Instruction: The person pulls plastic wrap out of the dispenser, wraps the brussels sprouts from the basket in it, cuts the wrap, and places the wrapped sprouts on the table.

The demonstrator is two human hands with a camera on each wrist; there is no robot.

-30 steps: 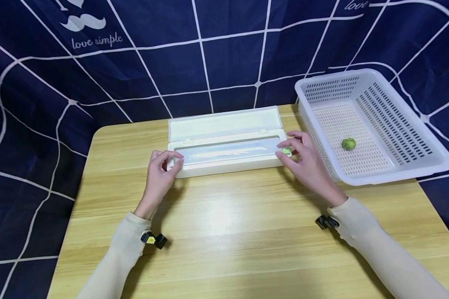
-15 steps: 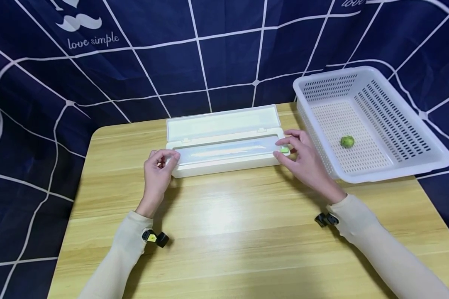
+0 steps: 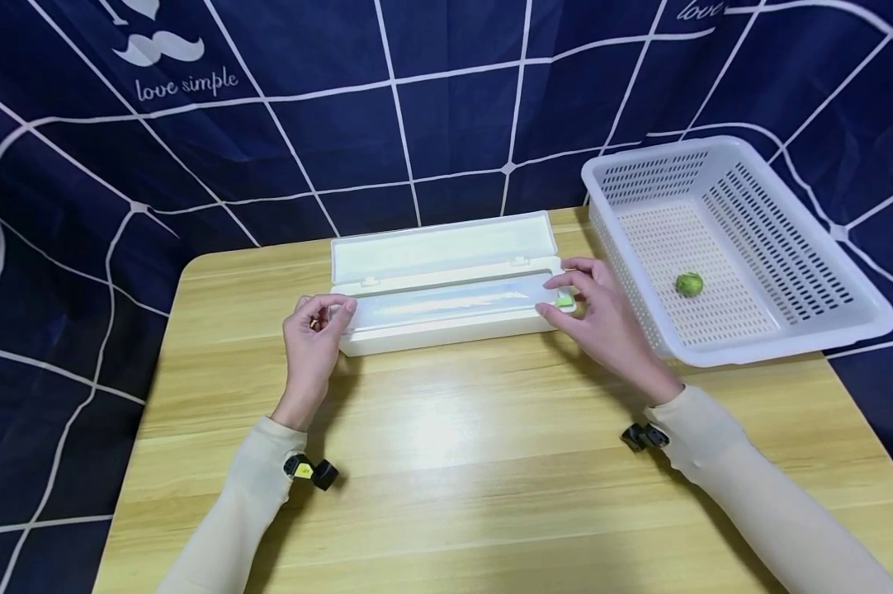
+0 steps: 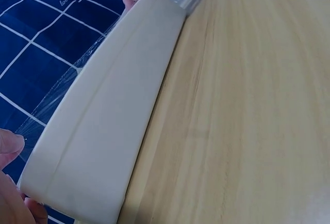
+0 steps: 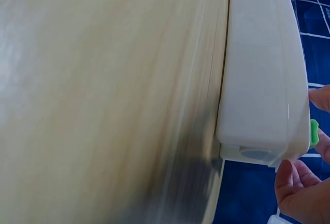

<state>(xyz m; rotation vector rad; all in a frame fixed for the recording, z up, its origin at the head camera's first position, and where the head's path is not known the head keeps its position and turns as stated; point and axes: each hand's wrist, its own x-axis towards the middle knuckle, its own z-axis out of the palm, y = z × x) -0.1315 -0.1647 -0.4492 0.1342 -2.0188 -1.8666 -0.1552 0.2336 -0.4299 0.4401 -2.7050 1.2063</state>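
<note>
A long white cling film dispenser (image 3: pixel 446 332) lies on the table, its lid (image 3: pixel 442 247) swung back. Clear cling film (image 3: pixel 439 307) spans the top. At the left end my left hand (image 3: pixel 309 346) pinches the film between thumb and fingers; the left wrist view has the film (image 4: pixel 49 105) drawn up in creases toward the thumb (image 4: pixel 11 142). My right hand (image 3: pixel 602 318) holds the other end, thumb at the front edge, other fingers curled by the end. A green slide cutter (image 5: pixel 314 133) sits beside its fingers. The right fingertips are partly hidden in the head view.
A white perforated basket (image 3: pixel 643 318) stands on the right side of the table, close to my right hand. Inside is a small round green vegetable (image 3: pixel 689 285). A dark blue grid-patterned cloth (image 3: pixel 461 124) hangs behind the wooden table (image 3: pixel 432 495).
Both hands stay at the dispenser's ends. The left hand has shifted slightly left relative to it, still pinching the film. The view has moved a little.
</note>
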